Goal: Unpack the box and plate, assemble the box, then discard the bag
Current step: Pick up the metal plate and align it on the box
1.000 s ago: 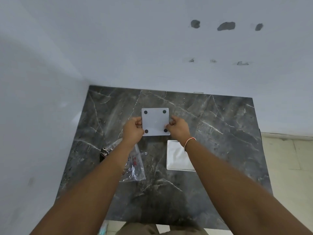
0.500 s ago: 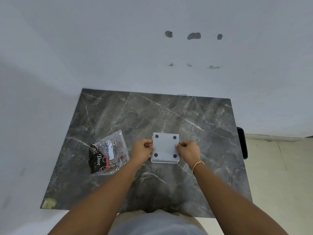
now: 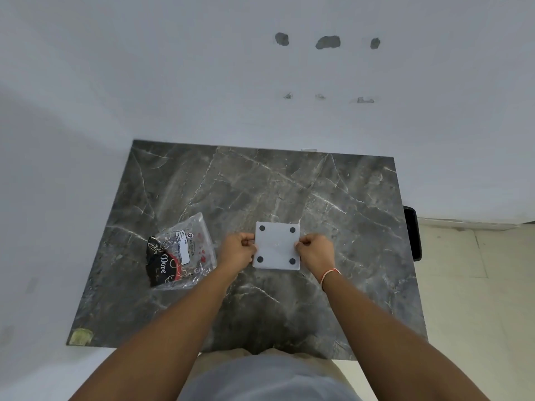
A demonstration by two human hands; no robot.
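A white square plate [image 3: 277,246] with four black round pads at its corners lies flat near the middle of the dark marble table [image 3: 289,183]. It covers the white box part under it, which shows only as a thin edge at the front. My left hand [image 3: 237,251] pinches the plate's left edge and my right hand [image 3: 315,251] pinches its right edge. A clear plastic bag [image 3: 181,253] with black and red "Dove" print lies flat on the table just left of my left hand, touched by neither hand.
White walls close the table in at the back and left. A black object [image 3: 412,233] stands at the table's right edge, above a tiled floor. A yellowish sticker [image 3: 82,335] marks the front-left corner. My body is at the front edge.
Both hands carried the white plate from farther back, down onto the white box part on the table. They still hold its two sides.
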